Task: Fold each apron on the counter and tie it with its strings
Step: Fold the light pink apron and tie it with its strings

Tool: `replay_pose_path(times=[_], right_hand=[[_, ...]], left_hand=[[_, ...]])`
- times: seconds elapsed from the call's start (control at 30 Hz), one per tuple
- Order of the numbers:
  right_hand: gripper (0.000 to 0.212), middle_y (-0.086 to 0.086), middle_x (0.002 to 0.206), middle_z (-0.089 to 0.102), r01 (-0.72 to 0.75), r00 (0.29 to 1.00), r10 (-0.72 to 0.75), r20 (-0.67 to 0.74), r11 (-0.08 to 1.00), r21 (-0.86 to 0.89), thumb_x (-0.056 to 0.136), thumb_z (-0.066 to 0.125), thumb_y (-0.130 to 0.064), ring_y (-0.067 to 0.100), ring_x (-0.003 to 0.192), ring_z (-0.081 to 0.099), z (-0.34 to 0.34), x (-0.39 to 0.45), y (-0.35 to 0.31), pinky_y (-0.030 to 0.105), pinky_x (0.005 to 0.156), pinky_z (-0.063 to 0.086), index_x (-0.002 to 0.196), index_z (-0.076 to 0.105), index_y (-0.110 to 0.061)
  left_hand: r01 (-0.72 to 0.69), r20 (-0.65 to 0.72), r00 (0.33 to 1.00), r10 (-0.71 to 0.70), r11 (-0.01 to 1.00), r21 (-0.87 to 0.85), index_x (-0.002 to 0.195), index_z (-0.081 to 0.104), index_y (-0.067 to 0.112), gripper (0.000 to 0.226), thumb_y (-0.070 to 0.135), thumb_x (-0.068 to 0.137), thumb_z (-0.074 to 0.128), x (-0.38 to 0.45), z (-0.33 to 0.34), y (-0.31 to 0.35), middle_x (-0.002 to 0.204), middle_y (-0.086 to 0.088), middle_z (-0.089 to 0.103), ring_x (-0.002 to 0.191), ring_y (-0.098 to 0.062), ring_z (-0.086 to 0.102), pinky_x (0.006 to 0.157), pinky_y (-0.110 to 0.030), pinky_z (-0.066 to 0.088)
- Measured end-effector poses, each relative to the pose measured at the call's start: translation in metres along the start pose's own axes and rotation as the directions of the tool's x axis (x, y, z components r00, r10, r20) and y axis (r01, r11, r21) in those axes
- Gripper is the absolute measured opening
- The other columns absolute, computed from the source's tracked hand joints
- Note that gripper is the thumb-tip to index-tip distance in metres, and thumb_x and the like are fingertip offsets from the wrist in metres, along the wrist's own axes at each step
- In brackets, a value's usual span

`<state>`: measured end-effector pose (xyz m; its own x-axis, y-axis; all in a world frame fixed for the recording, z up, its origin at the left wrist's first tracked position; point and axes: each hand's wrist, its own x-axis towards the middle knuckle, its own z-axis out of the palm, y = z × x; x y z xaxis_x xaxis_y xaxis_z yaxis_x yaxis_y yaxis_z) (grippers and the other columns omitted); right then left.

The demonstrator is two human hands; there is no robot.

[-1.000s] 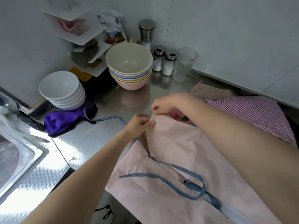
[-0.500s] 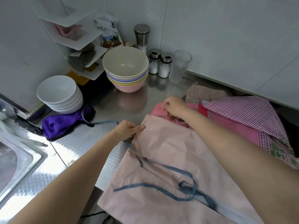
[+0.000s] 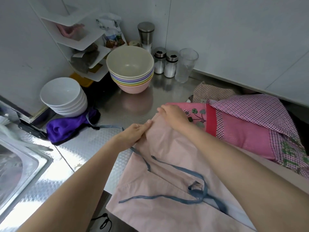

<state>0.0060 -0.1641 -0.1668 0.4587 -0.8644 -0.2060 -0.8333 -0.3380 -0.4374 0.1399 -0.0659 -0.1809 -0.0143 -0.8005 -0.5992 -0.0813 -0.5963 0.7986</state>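
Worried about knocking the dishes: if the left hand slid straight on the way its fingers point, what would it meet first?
Probably the right hand, just beyond the left hand on the pale pink apron; no dishes nearby.

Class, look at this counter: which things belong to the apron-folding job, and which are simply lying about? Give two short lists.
Part of the job:
pale pink apron, gripped at its far edge by the left hand and right hand
its blue strings
pink checked aprons waiting at the right

Lying about:
coloured bowl stack
white bowl stack
purple cloth
shakers
clear glass
sink
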Motion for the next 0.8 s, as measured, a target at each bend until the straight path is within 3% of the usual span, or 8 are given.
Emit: replay_pose_path(times=[0.13, 0.2, 0.33, 0.4, 0.5, 0.63, 0.73, 0.8], right_hand=[[0.037, 0.024, 0.113, 0.061, -0.120, 0.988, 0.098, -0.120, 0.974, -0.190, 0.103, 0.027, -0.028, 0.039, 0.106, 0.058, -0.008, -0.004, 0.003, 0.039, 0.080, 0.042, 0.116, 0.051, -0.002], [0.031, 0.023, 0.108, 0.062, -0.099, 0.989, 0.073, -0.128, 0.974, -0.204, 0.103, 0.029, -0.027, 0.040, 0.101, 0.059, -0.010, -0.004, 0.003, 0.038, 0.072, 0.039, 0.115, 0.045, -0.003], [0.024, 0.017, 0.119, 0.054, 0.037, 0.989, -0.081, -0.128, 0.949, -0.313, 0.094, 0.039, -0.005, 0.032, 0.111, 0.049, -0.019, -0.021, 0.002, 0.037, 0.077, 0.037, 0.118, 0.044, -0.004], [0.024, 0.012, 0.115, 0.055, 0.056, 0.988, -0.090, -0.124, 0.966, -0.253, 0.090, 0.040, 0.000, 0.029, 0.109, 0.050, -0.027, -0.040, 0.005, 0.035, 0.078, 0.038, 0.110, 0.051, -0.008], [0.025, 0.013, 0.104, 0.066, -0.078, 0.984, 0.086, 0.156, 0.995, -0.056, 0.089, 0.038, 0.000, 0.032, 0.092, 0.062, -0.027, -0.078, 0.018, 0.034, 0.070, 0.046, 0.098, 0.061, -0.003], [0.036, 0.018, 0.101, 0.066, -0.269, 0.780, 0.312, 0.543, 0.950, -0.160, 0.088, 0.033, 0.002, 0.023, 0.066, 0.058, -0.015, -0.124, 0.032, 0.021, 0.049, 0.043, 0.114, 0.058, 0.004], [0.036, 0.016, 0.114, 0.061, -0.310, 0.796, 0.308, 0.521, 0.947, -0.085, 0.087, 0.040, 0.003, 0.022, 0.079, 0.053, 0.000, -0.139, 0.043, 0.022, 0.051, 0.039, 0.119, 0.056, -0.004], [0.031, 0.012, 0.103, 0.059, -0.346, 0.831, 0.311, 0.461, 0.938, -0.008, 0.082, 0.044, 0.005, 0.025, 0.088, 0.056, 0.007, -0.144, 0.047, 0.026, 0.056, 0.039, 0.107, 0.058, -0.007]], left_hand=[[0.078, -0.051, 0.996, -0.072, 0.988, 0.136, 0.079, 0.070, 0.007, 0.044, 0.040, 0.095, 0.045, -0.005, 0.002, -0.002, 0.055, 0.010, 0.062, 0.054, -0.004, 0.056, 0.045, -0.006, 0.041], [0.067, -0.184, 0.982, -0.042, 0.989, 0.134, 0.090, 0.072, 0.001, 0.038, 0.030, 0.096, 0.048, -0.002, 0.000, -0.002, 0.066, 0.003, 0.064, 0.061, -0.009, 0.058, 0.048, -0.008, 0.045], [-0.065, -0.408, 0.834, 0.371, 0.801, 0.596, 0.098, 0.068, 0.003, 0.022, 0.018, 0.091, 0.054, 0.003, -0.001, 0.003, 0.095, -0.009, 0.065, 0.086, -0.026, 0.061, 0.074, -0.029, 0.046], [-0.277, -0.175, 0.814, 0.554, 0.634, 0.722, 0.103, 0.066, 0.008, 0.018, 0.010, 0.087, 0.057, -0.008, 0.013, 0.009, 0.102, -0.005, 0.063, 0.085, -0.022, 0.059, 0.078, -0.026, 0.046], [-0.452, 0.305, 0.886, 0.350, 0.500, 0.739, 0.121, 0.056, 0.012, 0.037, 0.008, 0.084, 0.060, -0.022, 0.050, -0.002, 0.112, 0.002, 0.060, 0.091, -0.014, 0.057, 0.075, -0.007, 0.039], [-0.400, 0.381, 0.916, 0.122, 0.312, 0.862, 0.126, 0.050, 0.012, 0.044, 0.017, 0.084, 0.062, -0.018, 0.071, -0.025, 0.116, -0.005, 0.062, 0.107, -0.023, 0.057, 0.082, -0.022, 0.038], [-0.381, 0.352, 0.925, 0.146, 0.381, 0.843, 0.110, 0.063, 0.006, 0.027, 0.016, 0.084, 0.063, -0.017, 0.063, -0.019, 0.102, -0.008, 0.066, 0.095, -0.022, 0.061, 0.071, -0.020, 0.038], [-0.316, 0.200, 0.948, 0.246, 0.685, 0.657, 0.091, 0.067, 0.007, 0.008, 0.008, 0.085, 0.061, -0.022, 0.044, -0.009, 0.075, -0.004, 0.067, 0.067, -0.011, 0.060, 0.064, -0.020, 0.043]])
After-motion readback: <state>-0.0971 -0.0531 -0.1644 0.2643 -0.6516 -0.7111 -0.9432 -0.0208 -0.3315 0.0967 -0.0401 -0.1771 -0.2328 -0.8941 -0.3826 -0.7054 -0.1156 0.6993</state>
